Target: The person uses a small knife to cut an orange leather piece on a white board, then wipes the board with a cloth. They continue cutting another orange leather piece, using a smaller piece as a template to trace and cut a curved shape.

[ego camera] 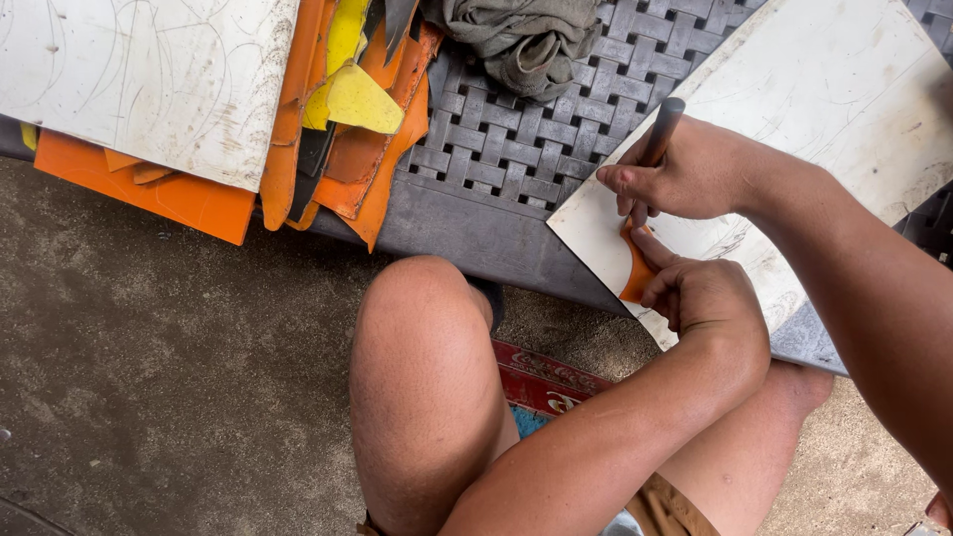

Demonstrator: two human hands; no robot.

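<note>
Head view showed a grey woven-plastic desk [516, 139] over a gritty concrete floor [149, 377], where the left hand [707, 298] pinched an orange scrap [635, 270] on a white board [824, 109] at right, and the right hand's [685, 174] fingers clenched a dark-handled tool [662, 129].
</note>
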